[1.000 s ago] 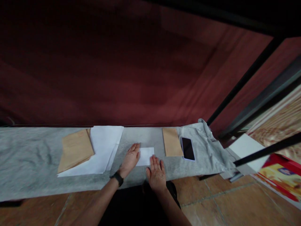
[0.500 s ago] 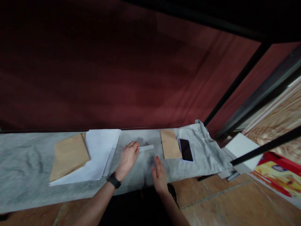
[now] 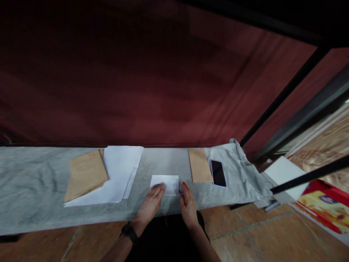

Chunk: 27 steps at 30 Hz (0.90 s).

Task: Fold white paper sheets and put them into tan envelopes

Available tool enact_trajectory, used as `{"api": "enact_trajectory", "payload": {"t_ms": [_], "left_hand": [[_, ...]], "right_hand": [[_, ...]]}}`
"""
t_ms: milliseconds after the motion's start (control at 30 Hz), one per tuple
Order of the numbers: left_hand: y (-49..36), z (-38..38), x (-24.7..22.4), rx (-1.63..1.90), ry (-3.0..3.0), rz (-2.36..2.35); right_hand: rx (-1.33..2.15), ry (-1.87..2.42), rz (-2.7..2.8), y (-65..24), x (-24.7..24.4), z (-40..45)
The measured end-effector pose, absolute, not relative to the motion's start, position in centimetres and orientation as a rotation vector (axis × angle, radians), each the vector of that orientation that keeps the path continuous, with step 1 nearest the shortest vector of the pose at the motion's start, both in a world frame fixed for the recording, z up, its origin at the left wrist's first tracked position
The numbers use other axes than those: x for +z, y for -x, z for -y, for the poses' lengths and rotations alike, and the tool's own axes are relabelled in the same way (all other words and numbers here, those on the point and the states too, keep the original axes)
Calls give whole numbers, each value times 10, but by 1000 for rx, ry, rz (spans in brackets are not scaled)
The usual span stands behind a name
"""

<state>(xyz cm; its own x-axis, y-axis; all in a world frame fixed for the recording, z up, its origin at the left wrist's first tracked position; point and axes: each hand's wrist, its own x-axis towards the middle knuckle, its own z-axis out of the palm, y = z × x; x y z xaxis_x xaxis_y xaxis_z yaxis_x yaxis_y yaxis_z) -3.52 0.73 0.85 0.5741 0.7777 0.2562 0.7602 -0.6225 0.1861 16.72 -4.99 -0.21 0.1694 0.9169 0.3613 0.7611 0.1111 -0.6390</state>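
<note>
A small white sheet of folded paper (image 3: 171,182) lies flat on the grey cloth in front of me. My left hand (image 3: 153,201) rests on its lower left part, fingers stretched out and lying flat. At the paper's right edge is my right hand (image 3: 188,207), open, with its fingers extended; whether it touches the edge I cannot tell. A single brown envelope (image 3: 201,166) lies just beyond my right hand, beside a dark-screened phone (image 3: 218,173).
To the left, brown envelopes (image 3: 86,174) lie on a stack of white paper (image 3: 120,178). Grey cloth (image 3: 35,185) covers the narrow bench. A dark red panel (image 3: 152,91) rises behind it. A white box (image 3: 286,174) and a red-yellow carton (image 3: 324,205) stand at right.
The white paper, held up edge-on in my left hand before, now lies flat on the cloth. My left hand has come down onto it. The right hand stays nearby on the right.
</note>
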Motion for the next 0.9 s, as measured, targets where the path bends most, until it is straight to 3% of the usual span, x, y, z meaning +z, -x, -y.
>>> {"api": "enact_trajectory", "payload": {"t_ms": [267,433,667,900], "left_hand": [[36,-2,21,541,-2802,-1161],[26,-6,12,609,-2761,-1379],[7,-17,1,333,-2856,-1562],[18,-15,-5,521,-2731,-1739]], "right_hand": [[324,1565,1702,-134,12,31],[225,1636,1809,-120,13,13],[99,1763,1941,-119,7,3],[-51,1888,1932,-137,1,9]]}}
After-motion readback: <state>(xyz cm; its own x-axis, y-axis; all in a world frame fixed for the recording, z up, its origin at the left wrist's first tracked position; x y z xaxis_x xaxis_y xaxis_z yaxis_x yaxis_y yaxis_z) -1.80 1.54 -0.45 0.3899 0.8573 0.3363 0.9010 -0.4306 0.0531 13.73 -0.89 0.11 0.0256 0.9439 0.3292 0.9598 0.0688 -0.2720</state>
